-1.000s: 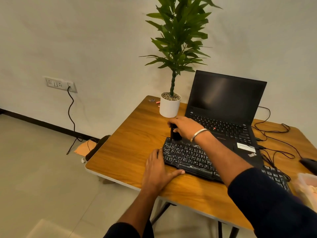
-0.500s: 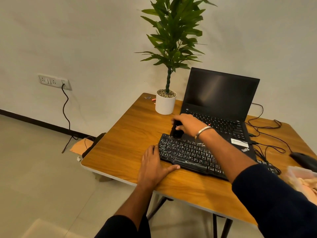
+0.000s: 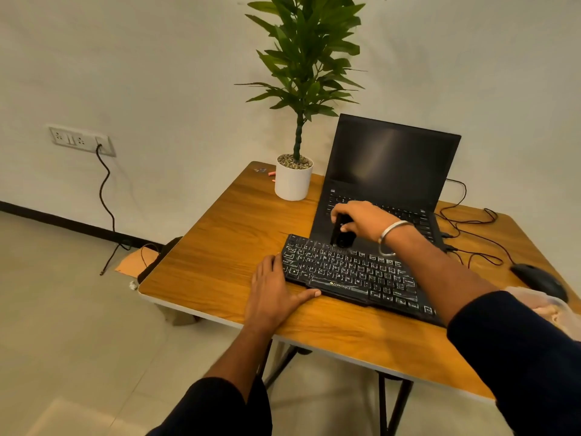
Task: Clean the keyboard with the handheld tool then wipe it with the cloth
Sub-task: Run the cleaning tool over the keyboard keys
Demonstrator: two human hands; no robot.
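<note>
The lower tip of the black handheld tool [image 3: 341, 231] is lost against the dark keys, so whether it actually touches them cannot be told; it probably does. The right forearm covers the right part of the black keyboard [image 3: 352, 272], and the near right corner runs under the dark sleeve. A pale cloth [image 3: 547, 309] shows only as a bunched edge at the right, mostly cut off by the sleeve and the picture border.

The right hand [image 3: 361, 220] reaches over from the right, fingers curled round the tool, holding it upright at the back row of keys, just in front of the open laptop [image 3: 390, 165]. A metal bangle [image 3: 391, 237] sits on that wrist. The left hand [image 3: 273, 292] lies flat on the wooden desk [image 3: 220, 247], fingers straight against the keyboard's left end, thumb stretched along its front edge, holding nothing.

The keyboard lies across the desk, in front of the laptop. A potted plant [image 3: 294, 180] stands behind, a black mouse [image 3: 539, 280] at the right.
</note>
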